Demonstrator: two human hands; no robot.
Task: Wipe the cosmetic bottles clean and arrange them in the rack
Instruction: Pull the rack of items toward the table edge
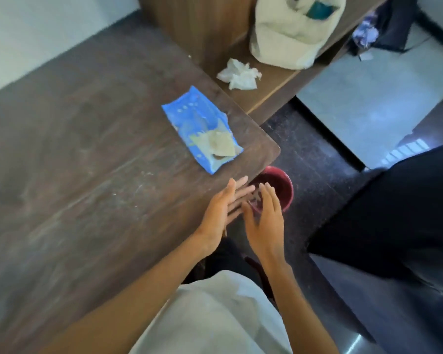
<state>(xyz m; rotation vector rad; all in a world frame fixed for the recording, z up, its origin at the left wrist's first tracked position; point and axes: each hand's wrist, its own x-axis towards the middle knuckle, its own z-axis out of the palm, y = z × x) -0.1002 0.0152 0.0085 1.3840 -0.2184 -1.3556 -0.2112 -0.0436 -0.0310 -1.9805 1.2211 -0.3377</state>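
A dark wooden table (87, 149) bears a blue wipe packet (200, 127) near its corner, beside which a red bucket (283, 185) stands on the floor under the left hand (221, 210) and right hand (265, 221), both flat-fingered, holding nothing; no cosmetic bottles or rack show.

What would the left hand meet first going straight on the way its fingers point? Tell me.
Probably nothing soon: the left hand, fingers straight, points up-right past the table corner, over the red bucket below. Depth is unclear.
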